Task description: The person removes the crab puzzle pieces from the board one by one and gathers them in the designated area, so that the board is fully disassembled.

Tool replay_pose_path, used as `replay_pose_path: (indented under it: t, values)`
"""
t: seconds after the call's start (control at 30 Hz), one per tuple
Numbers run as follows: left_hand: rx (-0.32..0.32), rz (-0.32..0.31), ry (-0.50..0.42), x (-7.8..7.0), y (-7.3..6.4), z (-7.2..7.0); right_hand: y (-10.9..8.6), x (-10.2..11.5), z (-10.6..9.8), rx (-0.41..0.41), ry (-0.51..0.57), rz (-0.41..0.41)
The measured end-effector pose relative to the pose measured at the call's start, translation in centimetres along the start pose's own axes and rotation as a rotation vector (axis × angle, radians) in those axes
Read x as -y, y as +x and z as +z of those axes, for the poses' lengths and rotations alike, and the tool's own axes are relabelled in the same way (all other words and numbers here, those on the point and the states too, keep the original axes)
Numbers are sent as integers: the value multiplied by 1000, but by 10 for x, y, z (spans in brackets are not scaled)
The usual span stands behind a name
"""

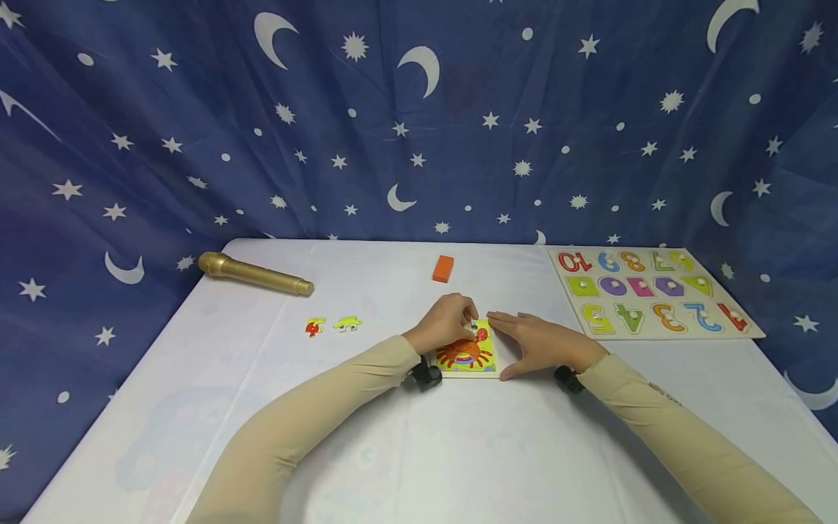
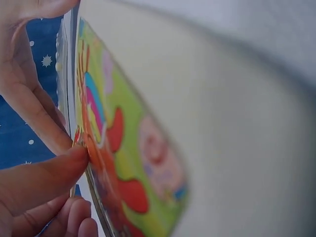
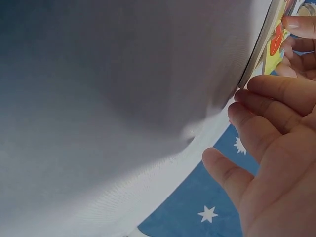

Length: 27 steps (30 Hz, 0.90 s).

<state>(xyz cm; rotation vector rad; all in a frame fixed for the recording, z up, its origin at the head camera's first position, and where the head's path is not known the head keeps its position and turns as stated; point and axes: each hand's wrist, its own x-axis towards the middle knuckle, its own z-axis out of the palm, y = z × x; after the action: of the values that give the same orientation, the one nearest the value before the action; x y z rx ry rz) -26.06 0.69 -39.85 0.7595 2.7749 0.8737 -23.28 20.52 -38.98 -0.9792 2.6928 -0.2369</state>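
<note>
A small crab jigsaw puzzle [image 1: 466, 358] lies in its board on the white table, an orange crab on yellow-green. At its upper part my left hand [image 1: 445, 324] pinches a yellow puzzle piece [image 3: 276, 47] with a red claw on it, between thumb and fingers. The fingers partly cover that corner, so how far the piece sits in the board is hidden. My right hand [image 1: 540, 342] has its fingers extended along the board's right side, the fingertips [image 3: 243, 96] at the edge. Two loose pieces, one red and yellow [image 1: 315, 326], one yellow-green [image 1: 348, 323], lie to the left.
A gold microphone [image 1: 255, 274] lies at the back left. An orange block [image 1: 443, 268] sits behind the puzzle. At the back right is a number and shape peg board [image 1: 644, 295]. A blue star-and-moon cloth [image 1: 419, 124] hangs behind the table.
</note>
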Motion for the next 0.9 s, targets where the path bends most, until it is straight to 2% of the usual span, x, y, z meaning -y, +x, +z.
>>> replay_pose_path:
  t: [0.27,0.43,0.53,0.63,0.77,0.9]
  values:
    - [-16,-56,-53,2,-2,0,1,0,-1,17,-19,20]
    - [-45,-43,-113,4,-3,-5,1,-1,0,21,-24,14]
    - [-84,-27,-161,9,-9,-20,2,-1,1,20,-24,1]
    - [-117,-20,-191,20,-21,-42,3,-1,2,16,-24,-9]
    - [-148,-42,-175,45,-44,-70,3,0,2,6,-22,-6]
    - [-152,-87,-119,74,-67,-88,3,2,2,1,-21,0]
